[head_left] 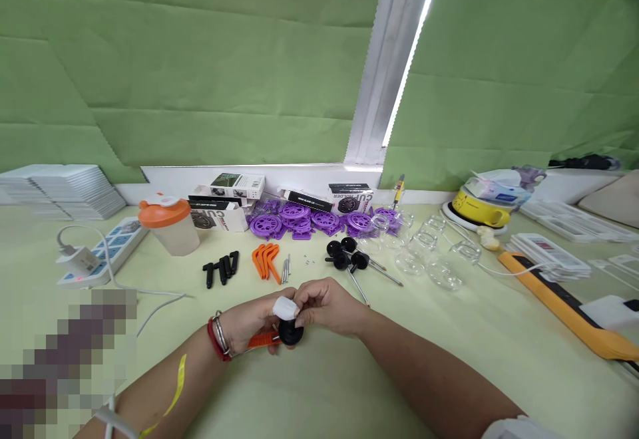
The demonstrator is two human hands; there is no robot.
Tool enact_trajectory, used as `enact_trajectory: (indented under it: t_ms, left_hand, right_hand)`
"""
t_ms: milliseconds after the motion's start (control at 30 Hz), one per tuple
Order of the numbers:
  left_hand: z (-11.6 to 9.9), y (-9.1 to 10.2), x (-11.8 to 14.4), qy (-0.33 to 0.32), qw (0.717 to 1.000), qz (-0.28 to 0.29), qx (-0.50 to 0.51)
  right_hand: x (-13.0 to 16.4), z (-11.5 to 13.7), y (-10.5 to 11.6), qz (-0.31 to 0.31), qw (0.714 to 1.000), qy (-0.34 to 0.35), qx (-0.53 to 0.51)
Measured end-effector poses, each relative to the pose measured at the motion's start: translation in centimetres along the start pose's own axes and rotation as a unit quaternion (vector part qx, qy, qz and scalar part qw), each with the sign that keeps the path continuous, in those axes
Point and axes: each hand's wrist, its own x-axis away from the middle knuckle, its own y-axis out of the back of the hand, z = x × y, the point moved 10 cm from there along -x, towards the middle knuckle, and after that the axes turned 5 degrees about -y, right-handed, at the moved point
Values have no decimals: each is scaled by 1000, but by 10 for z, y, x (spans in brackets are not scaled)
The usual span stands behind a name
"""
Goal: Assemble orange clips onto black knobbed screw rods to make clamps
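Observation:
My left hand (257, 319) is closed around a black round piece (290, 334) with an orange handle (262, 340), low in the middle of the view. A white piece or wrapping (285, 308) covers the tip of the left thumb; I cannot tell which. My right hand (329, 306) pinches the top of the black piece from the right, and what its fingertips touch is partly hidden. Just beyond the hands lie orange bent pieces (266, 261), thin metal pins (286, 269) and black T-shaped pieces (219, 269). Black cup-shaped parts with metal rods (351, 261) rest beyond the right hand.
Purple wheel-shaped parts (294, 214) and cup holder boxes (219, 216) line the back. Clear plastic pieces (429, 253) lie to the right, near a yellow pot (479, 207). An orange-lidded cup (172, 229) and a power strip (117, 249) stand left.

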Motion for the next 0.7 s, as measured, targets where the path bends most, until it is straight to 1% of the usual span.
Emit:
enact_trajectory:
  t_ms: [200, 467, 700]
  left_hand:
    - [0, 0, -1, -5, 1000, 4, 4]
    - [0, -1, 0, 6, 1000, -1, -6]
    - [0, -1, 0, 6, 1000, 0, -10]
  right_hand:
    - [-1, -3, 2, 1, 1000, -1, 2]
    - [-3, -4, 1, 9, 1000, 4, -4]
    - [-1, -3, 0, 4, 1000, -10, -10]
